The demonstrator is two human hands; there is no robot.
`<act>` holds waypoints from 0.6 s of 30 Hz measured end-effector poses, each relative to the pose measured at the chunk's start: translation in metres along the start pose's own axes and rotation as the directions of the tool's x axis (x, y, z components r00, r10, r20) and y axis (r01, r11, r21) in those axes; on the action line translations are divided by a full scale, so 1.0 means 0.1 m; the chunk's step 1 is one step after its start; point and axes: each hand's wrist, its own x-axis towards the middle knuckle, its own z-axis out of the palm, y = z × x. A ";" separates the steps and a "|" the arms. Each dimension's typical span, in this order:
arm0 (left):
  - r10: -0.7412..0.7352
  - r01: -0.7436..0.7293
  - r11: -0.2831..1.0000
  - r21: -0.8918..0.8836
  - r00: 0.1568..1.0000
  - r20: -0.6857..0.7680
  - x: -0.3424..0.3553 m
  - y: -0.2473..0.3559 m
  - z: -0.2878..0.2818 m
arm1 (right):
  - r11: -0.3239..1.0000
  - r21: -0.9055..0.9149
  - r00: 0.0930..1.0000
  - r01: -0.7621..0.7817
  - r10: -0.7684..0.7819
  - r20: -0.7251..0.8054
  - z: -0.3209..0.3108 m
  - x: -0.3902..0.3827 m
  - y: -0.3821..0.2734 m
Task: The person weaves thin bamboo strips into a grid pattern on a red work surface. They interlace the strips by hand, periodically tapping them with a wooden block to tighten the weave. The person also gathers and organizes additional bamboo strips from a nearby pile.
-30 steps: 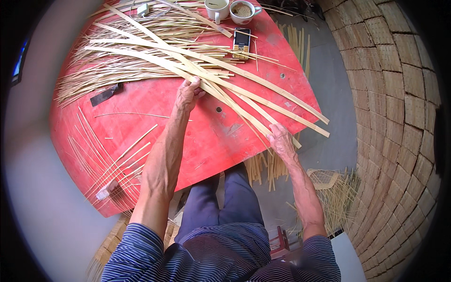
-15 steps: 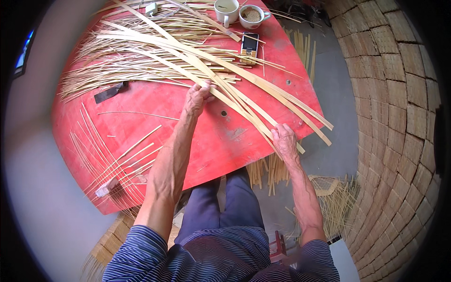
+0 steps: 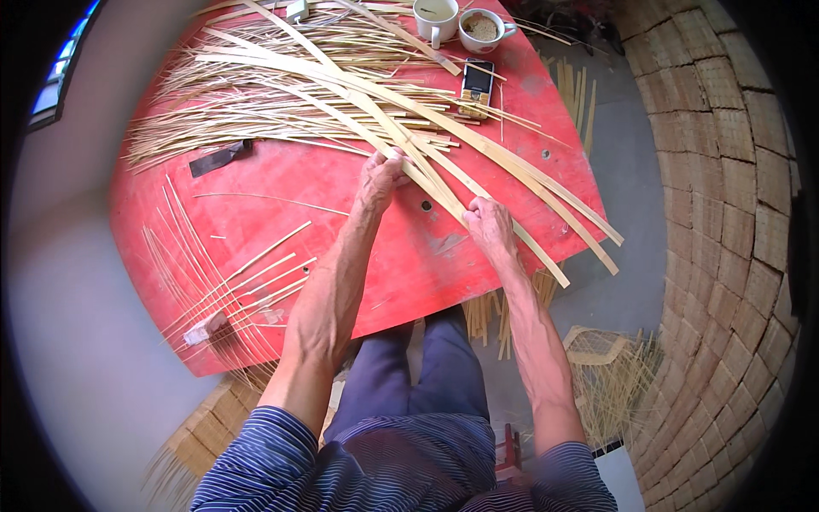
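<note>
Long flat bamboo strips [image 3: 373,107] lie crossed over one another, running from the far left toward the table's near right side. My left hand [image 3: 383,177] is closed around the strips about midway along them. Lower and to the right, my right hand [image 3: 489,224] is a closed fist on the near ends of some strips, and its fingers hide those ends. Other wide strips fan out past it over the table's right edge. Beyond my left hand, a heap of thin bamboo splints [image 3: 247,107] covers the far left of the red table [image 3: 409,273].
A woven start of thin splints lies at the near left under a pale block [image 3: 206,328]. A dark cloth strip [image 3: 221,159], a phone [image 3: 476,88] and two white cups [image 3: 488,31] are on the table. Stacked woven bamboo pieces [image 3: 725,179] line the right side.
My right hand has moved up and left along the strips, closer to my left hand. The left hand keeps its hold. The whole view has shifted slightly.
</note>
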 end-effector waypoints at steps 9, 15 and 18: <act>0.045 -0.048 0.982 0.185 0.999 0.019 -0.09 0.19 -0.03 | 0.999 0.038 0.998 0.009 -0.007 -0.070 -0.36 0.06 0.11; 0.169 -0.177 0.942 0.285 0.984 0.052 -0.24 0.33 0.17 | 0.946 -0.324 0.952 -0.026 -0.075 -0.296 -0.53 -0.40 0.62; 0.128 -0.125 0.990 0.065 0.991 -0.043 -0.15 0.21 0.06 | 0.882 -0.468 0.934 0.063 -0.217 -0.283 -0.49 -0.54 0.70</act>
